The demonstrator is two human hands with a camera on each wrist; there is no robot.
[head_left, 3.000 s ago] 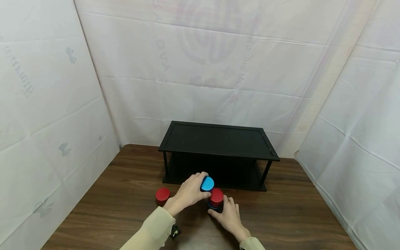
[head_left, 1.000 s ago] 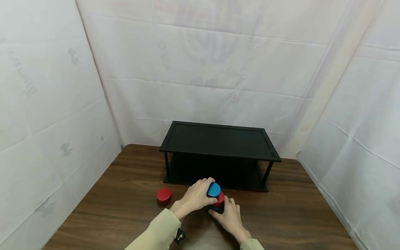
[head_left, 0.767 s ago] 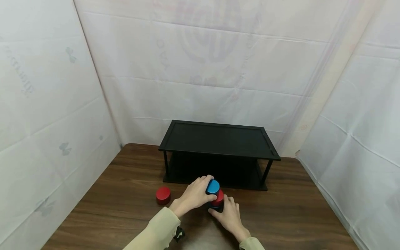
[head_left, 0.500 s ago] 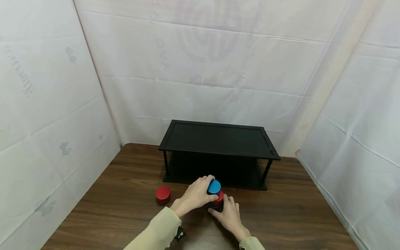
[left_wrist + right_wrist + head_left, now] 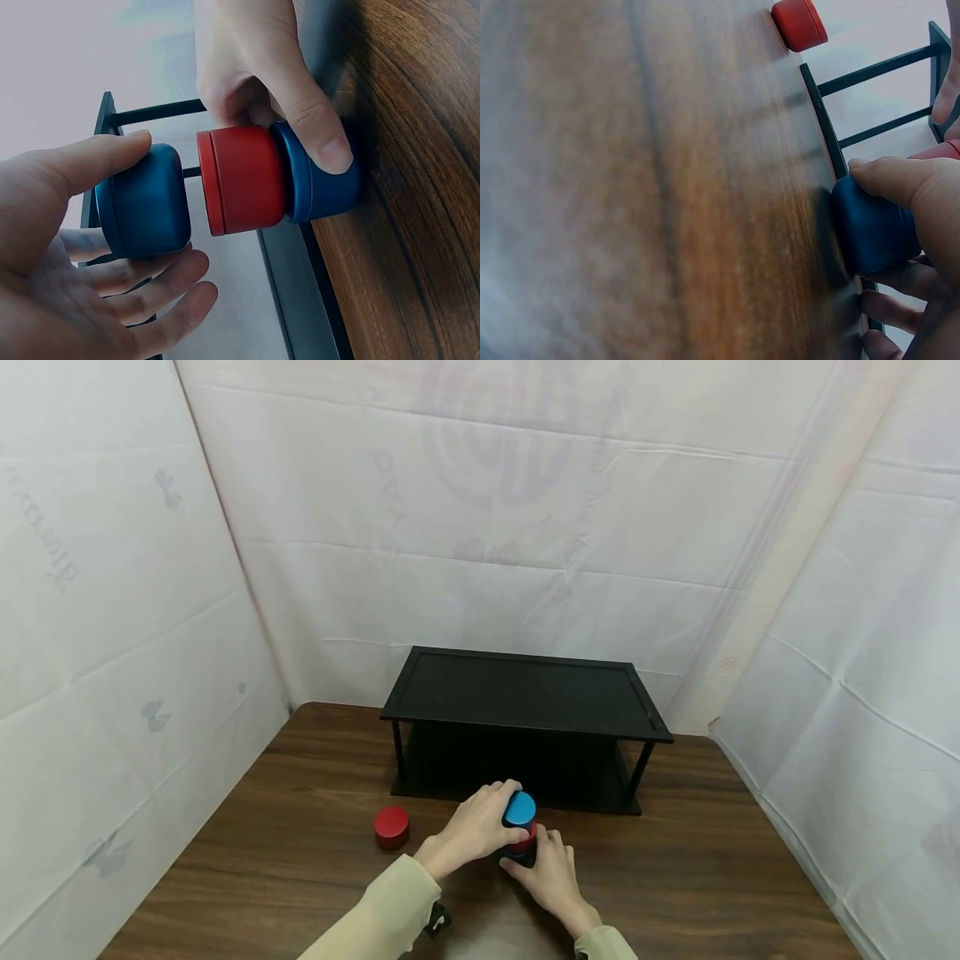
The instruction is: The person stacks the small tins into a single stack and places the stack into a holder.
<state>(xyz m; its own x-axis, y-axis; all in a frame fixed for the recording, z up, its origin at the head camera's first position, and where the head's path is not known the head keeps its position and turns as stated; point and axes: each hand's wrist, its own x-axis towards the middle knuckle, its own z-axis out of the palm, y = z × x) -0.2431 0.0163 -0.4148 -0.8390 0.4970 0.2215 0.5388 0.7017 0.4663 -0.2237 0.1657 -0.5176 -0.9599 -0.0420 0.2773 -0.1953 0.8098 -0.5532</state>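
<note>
While right hand (image 5: 551,878) gripped bottom blue canister (image 5: 328,193), left hand (image 5: 474,827) pinched top blue canister (image 5: 154,204) just above middle red canister (image 5: 251,180), slim gap between.

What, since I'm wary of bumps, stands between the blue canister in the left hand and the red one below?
Nothing visible: the left wrist view shows a gap between the upper blue canister and the red canister. The black rack seen there is behind them; the right hand grips lower, on the bottom blue canister.

The stacked red container (image 5: 529,841) (head view) is partly hidden behind the upper blue container (image 5: 521,811).
</note>
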